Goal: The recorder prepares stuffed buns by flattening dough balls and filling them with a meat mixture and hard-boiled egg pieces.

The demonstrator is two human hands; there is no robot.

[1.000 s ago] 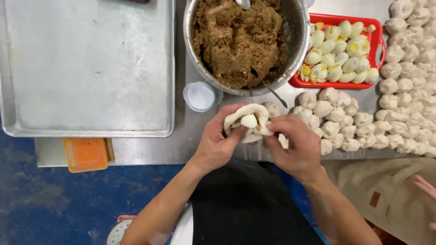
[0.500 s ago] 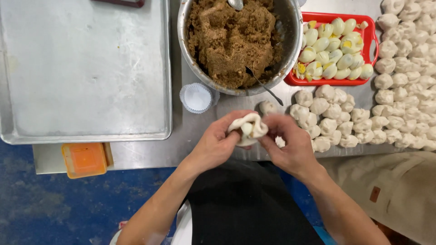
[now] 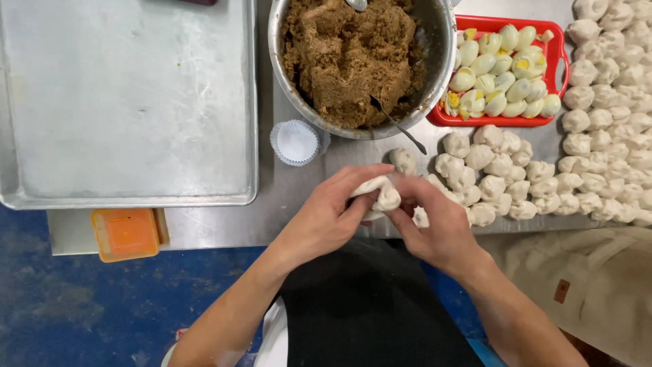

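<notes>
A soft white lump of dough (image 3: pixel 382 196) is pinched shut between the left hand (image 3: pixel 331 219) and the right hand (image 3: pixel 436 224), just above the table edge — both are closed on it. The big flat metal tray (image 3: pixel 129 102) holds no buns yet. Many small white dough balls (image 3: pixel 506 173) are waiting — it looks like an early stage.

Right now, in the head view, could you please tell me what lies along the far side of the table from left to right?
Metal baking tray → paper cupcake liners → steel bowl of brown filling → red tray of halved eggs → dough balls.
</notes>
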